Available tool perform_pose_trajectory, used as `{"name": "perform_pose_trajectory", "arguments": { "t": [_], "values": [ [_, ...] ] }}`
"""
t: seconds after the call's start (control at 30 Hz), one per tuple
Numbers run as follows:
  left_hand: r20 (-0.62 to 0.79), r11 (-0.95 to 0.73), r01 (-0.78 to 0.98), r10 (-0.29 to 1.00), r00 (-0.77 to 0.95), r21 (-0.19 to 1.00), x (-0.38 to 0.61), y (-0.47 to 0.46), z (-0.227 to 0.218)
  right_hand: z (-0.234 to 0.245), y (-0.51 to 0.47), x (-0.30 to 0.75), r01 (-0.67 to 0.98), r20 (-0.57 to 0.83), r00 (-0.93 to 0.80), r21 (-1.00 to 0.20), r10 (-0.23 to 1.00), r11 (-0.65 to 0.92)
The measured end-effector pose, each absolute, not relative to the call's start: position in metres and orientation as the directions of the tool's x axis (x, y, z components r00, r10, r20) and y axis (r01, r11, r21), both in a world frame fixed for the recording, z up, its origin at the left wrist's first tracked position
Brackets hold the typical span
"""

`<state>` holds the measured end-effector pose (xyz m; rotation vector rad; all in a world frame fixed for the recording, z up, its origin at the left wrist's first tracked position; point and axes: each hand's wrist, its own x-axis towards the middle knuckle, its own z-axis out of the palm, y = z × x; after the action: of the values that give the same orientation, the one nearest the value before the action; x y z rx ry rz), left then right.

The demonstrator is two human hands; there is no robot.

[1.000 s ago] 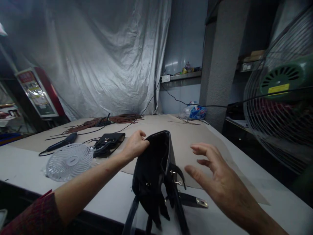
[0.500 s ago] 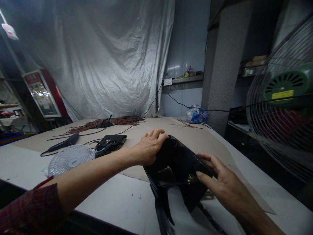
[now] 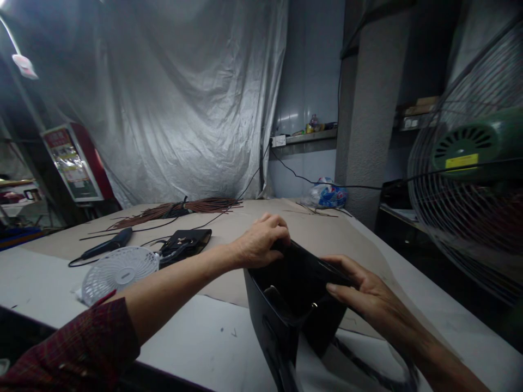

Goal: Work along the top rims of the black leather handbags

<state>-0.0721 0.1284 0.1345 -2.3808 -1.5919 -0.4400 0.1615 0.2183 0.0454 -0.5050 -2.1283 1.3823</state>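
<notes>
A black leather handbag [image 3: 286, 310] stands upright near the table's front edge, its mouth held open toward me. My left hand [image 3: 261, 242] curls over the far left rim of the bag. My right hand [image 3: 359, 291] grips the right rim, thumb over the edge. The bag's straps hang down toward me, partly out of view. A metal clasp glints inside the opening.
A small white desk fan [image 3: 118, 271] lies at the left. Behind it lie a black pouch [image 3: 186, 242], a dark tool with a cord [image 3: 108, 244] and a bundle of brown leather strips [image 3: 175, 207]. A big green floor fan [image 3: 469, 169] stands at the right.
The bag went from hanging sideways in my left hand to upright with its mouth open. My right hand, free and spread a second ago, has closed on the bag's right rim.
</notes>
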Motion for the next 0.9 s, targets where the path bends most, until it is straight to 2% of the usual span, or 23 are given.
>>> {"name": "perform_pose_trajectory", "arguments": {
  "t": [0.23,0.6,0.73,0.9],
  "values": [
    [0.4,-0.413,0.911,0.833,0.383,-0.012,-0.077,0.135,0.132,0.044,0.221,0.161,0.012,0.239,-0.803,-0.91,0.546,0.415],
    [0.321,-0.407,0.913,0.867,0.382,0.013,-0.087,0.143,0.134,0.043,0.223,0.158,-0.044,0.245,-0.825,-0.927,0.51,0.374],
    [0.258,-0.443,0.893,0.875,0.41,0.083,-0.093,0.15,0.138,0.042,0.226,0.154,-0.032,0.258,-0.813,-0.915,0.523,0.402],
    [0.128,-0.395,0.878,0.918,0.374,0.269,-0.098,0.15,0.14,0.042,0.235,0.151,-0.003,0.25,-0.801,-0.91,0.544,0.414]
  ]
}}
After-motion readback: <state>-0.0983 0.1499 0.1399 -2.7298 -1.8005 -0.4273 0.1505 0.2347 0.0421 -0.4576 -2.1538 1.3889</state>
